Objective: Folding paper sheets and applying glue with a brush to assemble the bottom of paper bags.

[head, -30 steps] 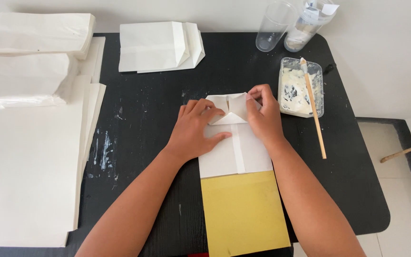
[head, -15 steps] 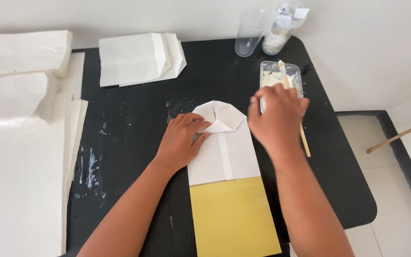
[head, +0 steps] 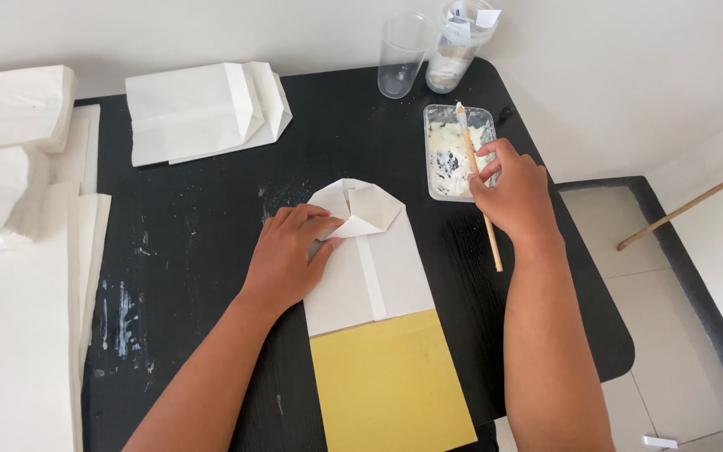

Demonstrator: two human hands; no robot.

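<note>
We see the left hand (head: 288, 259) lying flat, fingers spread, on the folded white paper bag (head: 367, 259) in the middle of the black bench (head: 211, 243), thumb and fingertips pressing the edge of its folded end flaps; it presses rather than grips. The bag's lower end rests on a yellow sheet (head: 387, 381). The right hand (head: 512, 194) is closed around a thin wooden stick (head: 477, 180), its upper tip over the clear tray of white paste (head: 449, 155), its lower end showing below the hand. Behind the tray stand 2 clear plastic cups (head: 402, 54). A pile of finished white bags (head: 202, 109) lies at the far left of the bench, and stacks of white paper (head: 18, 318) cover its left edge.
</note>
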